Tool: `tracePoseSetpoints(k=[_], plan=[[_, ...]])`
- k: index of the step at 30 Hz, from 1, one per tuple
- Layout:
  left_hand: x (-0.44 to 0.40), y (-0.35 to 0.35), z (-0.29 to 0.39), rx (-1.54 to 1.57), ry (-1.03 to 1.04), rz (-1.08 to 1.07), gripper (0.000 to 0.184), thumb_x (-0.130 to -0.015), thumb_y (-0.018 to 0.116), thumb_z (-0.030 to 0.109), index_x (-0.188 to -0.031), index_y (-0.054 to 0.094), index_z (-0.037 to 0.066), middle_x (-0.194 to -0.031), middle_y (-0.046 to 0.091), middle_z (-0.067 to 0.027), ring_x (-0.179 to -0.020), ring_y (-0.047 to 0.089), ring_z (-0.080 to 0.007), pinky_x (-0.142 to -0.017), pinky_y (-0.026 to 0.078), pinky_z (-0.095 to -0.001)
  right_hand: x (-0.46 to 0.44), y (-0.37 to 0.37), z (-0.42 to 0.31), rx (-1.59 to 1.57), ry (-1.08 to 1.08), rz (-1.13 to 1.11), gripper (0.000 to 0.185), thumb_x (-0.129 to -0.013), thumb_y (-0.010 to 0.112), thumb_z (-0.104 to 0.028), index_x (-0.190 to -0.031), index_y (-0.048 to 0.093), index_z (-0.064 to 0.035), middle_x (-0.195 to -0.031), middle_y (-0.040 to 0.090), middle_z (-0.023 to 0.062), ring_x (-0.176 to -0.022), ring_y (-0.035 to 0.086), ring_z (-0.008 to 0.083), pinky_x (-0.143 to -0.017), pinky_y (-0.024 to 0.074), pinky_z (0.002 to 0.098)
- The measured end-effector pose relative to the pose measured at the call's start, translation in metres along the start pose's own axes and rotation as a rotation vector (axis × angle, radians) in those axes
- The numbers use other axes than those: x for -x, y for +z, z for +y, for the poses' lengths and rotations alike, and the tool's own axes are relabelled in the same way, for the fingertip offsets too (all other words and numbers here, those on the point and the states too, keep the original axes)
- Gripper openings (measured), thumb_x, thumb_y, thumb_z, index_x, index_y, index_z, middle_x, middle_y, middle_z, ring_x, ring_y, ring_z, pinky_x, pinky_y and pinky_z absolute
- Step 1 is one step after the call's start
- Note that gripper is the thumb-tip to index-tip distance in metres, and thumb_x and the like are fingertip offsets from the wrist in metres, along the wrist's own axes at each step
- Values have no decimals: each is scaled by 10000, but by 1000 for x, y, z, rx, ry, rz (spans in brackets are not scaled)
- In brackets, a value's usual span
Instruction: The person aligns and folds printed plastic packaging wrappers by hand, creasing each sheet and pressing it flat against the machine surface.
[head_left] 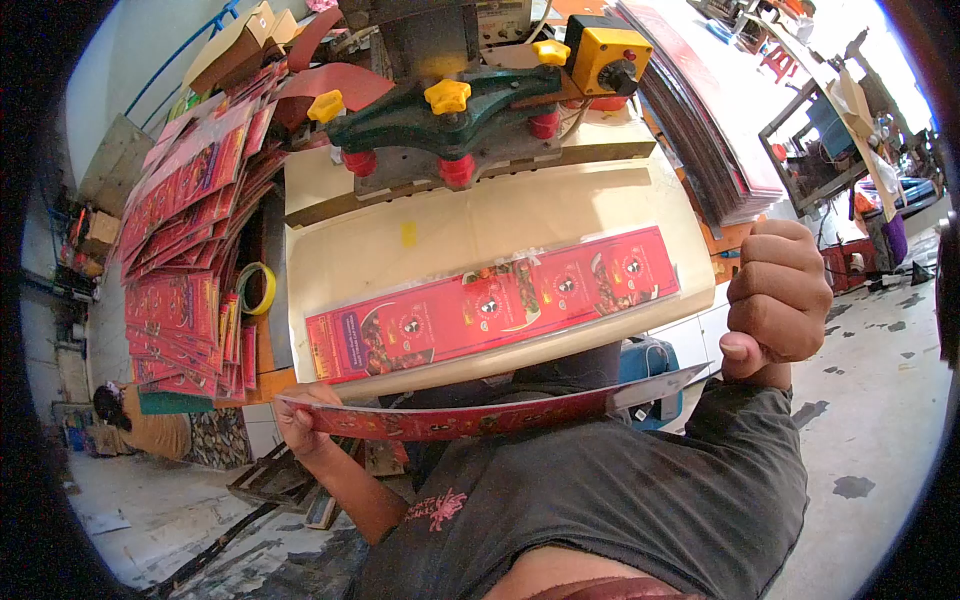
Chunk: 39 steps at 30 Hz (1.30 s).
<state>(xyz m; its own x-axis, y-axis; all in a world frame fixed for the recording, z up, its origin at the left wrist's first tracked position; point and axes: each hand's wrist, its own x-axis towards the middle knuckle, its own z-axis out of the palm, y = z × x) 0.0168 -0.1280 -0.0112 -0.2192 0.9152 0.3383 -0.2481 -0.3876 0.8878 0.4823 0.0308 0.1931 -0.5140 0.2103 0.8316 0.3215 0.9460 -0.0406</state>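
Note:
My left hand [299, 418] pinches the left end of a long red printed sheet [470, 423], which I see almost edge-on in front of my shirt. Its other end is pale and reaches toward my right hand [780, 292]. That hand is a raised fist, with a small gap between it and the sheet's tip; what its fingers hold, if anything, is hidden. A second red printed strip [440, 318] with food pictures lies flat on the cream work surface [370, 232] of a machine.
Above the surface stands a dark green press head [470, 105] with yellow knobs and a yellow control box [607, 58]. Piles of red printed sheets [185, 215] and a yellow tape roll [257, 288] lie at left. Stacked boards [700, 110] stand at right. A person [150, 418] is at lower left.

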Motion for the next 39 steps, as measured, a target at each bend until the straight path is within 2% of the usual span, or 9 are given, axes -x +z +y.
tracePoseSetpoints(k=[9, 17, 25, 29, 32, 33, 35, 36, 39], plan=[[0, 0, 1, 37, -15, 18, 421, -870, 738, 358, -720, 677, -31, -648, 639, -164, -538, 597, -226, -488, 457, -325, 0, 1, 5, -13, -65, -2, 607, -875, 662, -454, -505, 327, -108, -486, 329, -2, -405, 369, 165, -419, 259, 314], [5, -4, -6, -26, 40, 91, 414, -884, 725, 363, -853, 593, -27, -669, 626, -149, -546, 552, -197, -482, 412, -325, 0, -4, 6, -21, -35, -90, 582, -853, 691, -417, -506, 348, -98, -489, 353, 5, -408, 394, 176, -424, 269, 318], [-2, 14, 11, -48, -22, 49, 407, -906, 700, 354, -894, 599, -41, -705, 635, -163, -563, 576, -193, -489, 452, -320, 4, -1, 5, -156, -34, -123, 526, -832, 719, -344, -513, 383, -96, -495, 368, 11, -406, 415, 184, -394, 244, 326], [4, -7, -3, 23, -32, 67, 383, -913, 695, 333, -977, 596, -31, -758, 654, -170, -593, 604, -184, -512, 493, -316, 13, 4, 8, -223, 56, -286, 500, -871, 682, -391, -539, 422, -123, -519, 402, 3, -423, 446, 196, -411, 277, 349], [8, -16, -18, -58, 57, 207, 422, -909, 702, 331, -1096, 552, -16, -782, 652, -131, -628, 615, -188, -543, 505, -318, 16, 1, 5, -328, 186, -720, 297, -876, 697, -304, -742, 560, -78, -723, 586, 75, -638, 595, 293, -539, 442, 392], [7, -17, -16, -41, 57, 304, 451, -903, 709, 340, -1123, 533, -12, -793, 649, -116, -643, 619, -189, -562, 511, -316, 22, 4, 6, -324, 202, -701, 297, -876, 697, -304, -742, 560, -78, -723, 586, 75, -638, 595, 293, -539, 442, 392], [6, -23, -5, -119, -9, 163, 457, -899, 706, 357, -1136, 530, 8, -825, 643, -90, -701, 630, -186, -621, 529, -321, 38, 13, 7, -371, 244, -800, 251, -894, 671, -280, -808, 596, -56, -761, 608, 106, -710, 619, 316, -611, 481, 415], [5, -21, -3, -103, -22, 220, 455, -898, 701, 362, -1145, 530, 20, -852, 647, -85, -729, 634, -187, -646, 535, -331, 39, 13, 6, -374, 269, -864, 217, -907, 648, -252, -875, 609, -40, -811, 623, 131, -772, 630, 335, -675, 497, 440], [3, -13, -4, -133, -27, 386, 398, -900, 681, 366, -1122, 567, 55, -923, 661, -74, -793, 649, -199, -691, 551, -372, 50, 14, 7, -369, 296, -822, 214, -905, 646, -250, -908, 608, -39, -844, 624, 140, -789, 630, 336, -683, 494, 442]])
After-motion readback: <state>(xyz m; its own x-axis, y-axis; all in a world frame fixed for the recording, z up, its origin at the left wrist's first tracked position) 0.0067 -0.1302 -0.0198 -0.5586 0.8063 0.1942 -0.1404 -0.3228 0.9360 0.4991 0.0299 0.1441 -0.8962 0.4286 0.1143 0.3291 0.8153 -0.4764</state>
